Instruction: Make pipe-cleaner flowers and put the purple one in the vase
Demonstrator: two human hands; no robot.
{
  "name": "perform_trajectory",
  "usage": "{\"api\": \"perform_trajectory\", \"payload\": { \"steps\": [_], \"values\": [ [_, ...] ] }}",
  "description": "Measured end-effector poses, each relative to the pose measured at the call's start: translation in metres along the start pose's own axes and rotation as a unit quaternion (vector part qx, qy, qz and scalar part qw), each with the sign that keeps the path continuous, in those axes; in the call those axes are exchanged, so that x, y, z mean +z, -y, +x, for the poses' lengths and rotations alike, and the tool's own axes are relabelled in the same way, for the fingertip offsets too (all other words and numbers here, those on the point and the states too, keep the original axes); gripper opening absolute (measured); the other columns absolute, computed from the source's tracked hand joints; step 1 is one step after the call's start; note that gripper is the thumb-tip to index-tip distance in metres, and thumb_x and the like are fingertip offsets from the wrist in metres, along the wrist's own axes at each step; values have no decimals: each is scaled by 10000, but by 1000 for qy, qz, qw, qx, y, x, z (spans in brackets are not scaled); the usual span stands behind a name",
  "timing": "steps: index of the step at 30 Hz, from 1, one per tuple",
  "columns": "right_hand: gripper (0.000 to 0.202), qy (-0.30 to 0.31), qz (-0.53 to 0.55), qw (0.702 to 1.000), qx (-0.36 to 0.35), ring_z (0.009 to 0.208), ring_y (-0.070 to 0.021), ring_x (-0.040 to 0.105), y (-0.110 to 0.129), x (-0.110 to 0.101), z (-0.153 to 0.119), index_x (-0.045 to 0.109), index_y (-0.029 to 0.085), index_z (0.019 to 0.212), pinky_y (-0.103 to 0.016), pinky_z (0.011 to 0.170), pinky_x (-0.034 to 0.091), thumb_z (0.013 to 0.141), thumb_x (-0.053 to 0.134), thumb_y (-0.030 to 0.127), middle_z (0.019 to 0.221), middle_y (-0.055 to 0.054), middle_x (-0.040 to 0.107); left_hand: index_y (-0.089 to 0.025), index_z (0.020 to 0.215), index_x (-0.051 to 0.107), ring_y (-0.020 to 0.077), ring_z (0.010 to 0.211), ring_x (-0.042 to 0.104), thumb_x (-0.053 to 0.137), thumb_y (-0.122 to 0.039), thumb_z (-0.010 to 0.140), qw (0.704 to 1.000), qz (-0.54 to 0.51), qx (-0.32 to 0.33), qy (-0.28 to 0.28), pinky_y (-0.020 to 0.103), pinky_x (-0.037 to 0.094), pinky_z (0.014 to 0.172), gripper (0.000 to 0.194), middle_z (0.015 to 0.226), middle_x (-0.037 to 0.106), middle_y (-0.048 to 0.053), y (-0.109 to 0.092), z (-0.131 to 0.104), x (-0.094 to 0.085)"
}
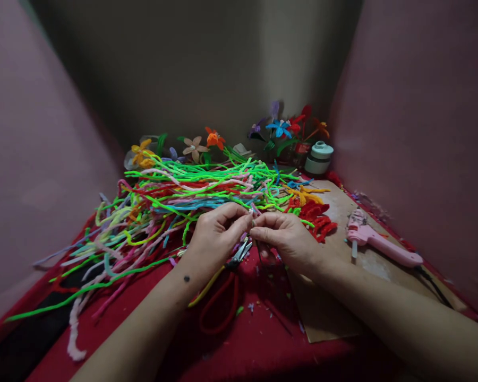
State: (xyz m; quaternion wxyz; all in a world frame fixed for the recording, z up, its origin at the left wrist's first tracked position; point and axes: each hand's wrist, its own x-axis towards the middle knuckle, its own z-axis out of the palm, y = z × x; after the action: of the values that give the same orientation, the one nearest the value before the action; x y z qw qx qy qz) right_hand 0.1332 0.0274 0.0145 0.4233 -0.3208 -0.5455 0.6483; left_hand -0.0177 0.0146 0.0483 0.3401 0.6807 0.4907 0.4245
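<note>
My left hand (223, 228) and my right hand (289, 239) meet in the middle of the head view, their thumbs and forefingers pinched together. Between the fingertips is a thin dark stem (258, 252) with a small pale tip (252, 211) at the top. Its middle is hidden by the fingers, and its lower end trails below my right hand. Just below my left hand lie scissors (239, 255), blades pointing up and right, with a red handle loop towards me. Behind both hands spreads a large pile of pipe cleaners (207, 185) in green, pink, blue and other colours.
Red pipe-cleaner petals (316, 217) lie right of my hands. A pink glue gun (382, 244) rests on a brown board (334, 313), its cord trailing right. Finished pipe-cleaner flowers (279, 127) and a pale-lidded jar (319, 158) stand at the back. Scraps dot the red cloth (263, 339).
</note>
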Motion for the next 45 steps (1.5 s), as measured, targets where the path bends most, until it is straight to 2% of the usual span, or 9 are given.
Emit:
{"api": "perform_trajectory", "payload": {
  "steps": [6,15,21,25,29,33,35,41,45],
  "values": [
    [169,12,26,999,16,314,-55,463,-3,0,-1,585,144,701,-144,324,356,750,652,292,425,43,557,-139,700,581,40,453,339,571,-217,753,994,-91,-63,17,164,278,434,95,525,445,-66,2,2,2],
    [181,37,76,996,12,313,-60,482,-7,-4,3,571,142,682,-147,317,396,729,676,281,443,40,566,-136,742,585,46,474,350,585,-256,757,994,-93,-55,22,166,293,447,121,560,465,-60,3,1,2],
    [166,22,32,999,17,329,-76,481,-8,-1,0,582,153,716,-168,328,373,753,648,301,445,38,562,-141,721,591,73,554,428,590,-240,748,1000,0,-3,-10,183,341,512,102,633,526,-32,7,-1,3],
    [179,-33,19,999,-38,365,-50,442,-3,-4,2,601,143,661,-172,370,346,738,667,291,472,43,544,-150,764,578,81,568,463,610,-270,748,997,-56,-41,-43,191,372,537,126,653,543,-30,6,-2,5],
    [147,-96,54,991,-77,471,-52,497,5,-8,6,638,140,655,-181,458,384,697,706,263,566,31,577,-144,900,598,113,673,559,611,-326,771,977,-185,-100,47,225,438,640,224,781,621,16,6,-1,12],
    [181,-9,55,997,-47,441,-106,552,9,-10,4,652,149,711,-249,478,429,741,661,327,516,19,584,-125,754,613,89,545,544,552,-316,819,939,-290,-117,145,215,427,587,211,639,604,11,10,-3,23],
    [173,0,41,998,-46,464,-109,563,12,-13,3,671,146,739,-250,495,433,734,665,319,523,15,594,-121,721,610,48,448,477,566,-306,813,930,-319,-126,136,180,368,488,211,603,578,-6,13,-4,25],
    [196,-123,-17,990,-73,488,-58,456,20,-34,4,720,157,841,-207,468,344,669,712,251,615,15,617,-124,821,650,16,427,413,573,-317,813,933,-318,-125,109,144,272,416,208,626,574,-7,15,-6,22],
    [166,-109,17,992,-66,518,-67,479,19,-33,1,722,158,771,-208,483,352,671,721,291,644,0,627,-128,821,648,32,441,442,568,-326,813,951,-272,-109,97,153,305,426,214,624,580,-6,11,-7,20]
  ]
}}
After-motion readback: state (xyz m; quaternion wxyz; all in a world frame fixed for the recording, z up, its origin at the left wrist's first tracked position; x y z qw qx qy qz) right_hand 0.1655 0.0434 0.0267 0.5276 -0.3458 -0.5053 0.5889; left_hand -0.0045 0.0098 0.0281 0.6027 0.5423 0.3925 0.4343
